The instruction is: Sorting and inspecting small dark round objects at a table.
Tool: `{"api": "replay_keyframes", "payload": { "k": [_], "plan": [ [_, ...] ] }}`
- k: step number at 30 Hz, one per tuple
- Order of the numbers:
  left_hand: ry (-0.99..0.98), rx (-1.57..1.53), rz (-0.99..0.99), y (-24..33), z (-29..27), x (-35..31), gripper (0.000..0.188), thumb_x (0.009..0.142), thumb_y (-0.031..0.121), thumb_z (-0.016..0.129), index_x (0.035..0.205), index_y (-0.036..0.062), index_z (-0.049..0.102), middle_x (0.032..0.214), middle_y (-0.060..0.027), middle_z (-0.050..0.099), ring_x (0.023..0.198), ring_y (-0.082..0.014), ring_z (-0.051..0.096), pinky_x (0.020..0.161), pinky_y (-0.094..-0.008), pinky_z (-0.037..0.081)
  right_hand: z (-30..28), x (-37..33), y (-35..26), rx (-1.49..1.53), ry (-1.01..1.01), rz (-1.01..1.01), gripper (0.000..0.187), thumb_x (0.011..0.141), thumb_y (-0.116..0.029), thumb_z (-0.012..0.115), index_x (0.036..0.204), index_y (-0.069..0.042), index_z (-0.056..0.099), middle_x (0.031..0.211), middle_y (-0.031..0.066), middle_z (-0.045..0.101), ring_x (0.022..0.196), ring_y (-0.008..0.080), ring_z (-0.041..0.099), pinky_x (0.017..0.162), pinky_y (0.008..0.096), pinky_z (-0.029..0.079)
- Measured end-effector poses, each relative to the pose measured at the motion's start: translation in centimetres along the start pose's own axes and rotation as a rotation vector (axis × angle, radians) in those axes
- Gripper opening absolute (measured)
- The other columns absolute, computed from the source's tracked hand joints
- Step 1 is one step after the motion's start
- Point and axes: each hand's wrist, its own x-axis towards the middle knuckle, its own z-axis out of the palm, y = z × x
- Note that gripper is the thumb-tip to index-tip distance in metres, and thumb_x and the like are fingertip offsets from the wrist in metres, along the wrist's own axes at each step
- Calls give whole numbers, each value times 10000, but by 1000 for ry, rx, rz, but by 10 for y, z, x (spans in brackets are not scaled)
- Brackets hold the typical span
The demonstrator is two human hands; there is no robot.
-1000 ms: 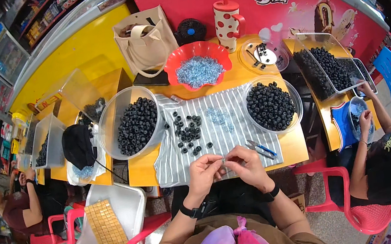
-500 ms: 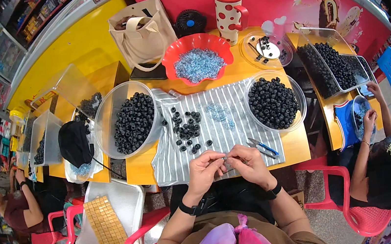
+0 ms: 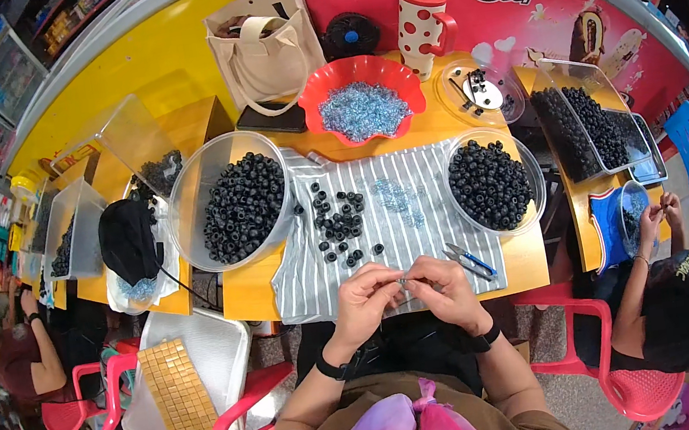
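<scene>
My left hand (image 3: 365,304) and my right hand (image 3: 446,293) meet at the near edge of a striped grey cloth (image 3: 306,285). Both are closed, thumbs and fingers pinching together at a tiny greyish piece whose kind I cannot make out. Just beyond them on the cloth lie loose black beads (image 3: 341,220) and a scatter of clear bluish beads (image 3: 399,201). Thread snips (image 3: 474,262) with blue handles rest beside my right hand. Clear round tubs of black beads flank the cloth, the left tub (image 3: 185,192) and the right tub (image 3: 539,189).
A red scalloped bowl (image 3: 310,102) of bluish beads stands behind the cloth. Farther back are a beige bag (image 3: 272,63), a small black fan (image 3: 350,34) and a spotted tumbler (image 3: 422,31). A co-worker's hand (image 3: 650,223) works at the right table; another person sits far left.
The whole view has shifted slightly, so the table's things appear a little farther right. My hands keep their pinch at the same place. The right co-worker's upper hand has come down toward the other.
</scene>
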Motion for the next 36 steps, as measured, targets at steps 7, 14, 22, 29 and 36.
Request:
{"api": "replay_keyframes", "payload": {
  "k": [7,14,22,29,36],
  "plan": [
    [-2,-100,-183,-6,-8,-2,126,887,-8,593,987,-14,670,796,-36,623,609,-75,596,521,-189,474,5,1,-2,-116,40,-155,28,793,33,606,820,31,612,708,99,567,562,194,540,494,289,403],
    [-43,-162,-278,-6,-6,2,122,934,76,568,924,-10,654,724,-37,630,585,-77,600,472,-186,463,2,1,4,-194,52,-246,68,750,69,605,801,26,592,729,121,570,591,255,568,508,327,440],
    [11,-11,-306,-4,-1,4,176,941,154,583,859,3,621,653,-27,605,512,-54,531,447,-183,407,-4,4,3,-362,204,-365,81,731,74,618,777,19,580,725,132,557,607,293,567,527,347,446],
    [46,-77,-255,-2,3,5,143,935,125,586,935,-10,637,687,-35,619,578,-66,566,503,-192,435,-11,2,16,-742,179,-189,105,736,53,637,813,-2,592,745,135,538,651,324,563,554,386,444],
    [62,-136,-215,0,6,1,121,921,90,597,972,-10,641,737,-31,636,627,-70,594,523,-191,451,10,-6,0,-298,185,-187,100,761,54,634,853,19,618,799,130,575,665,273,585,565,335,457]
  ]
}}
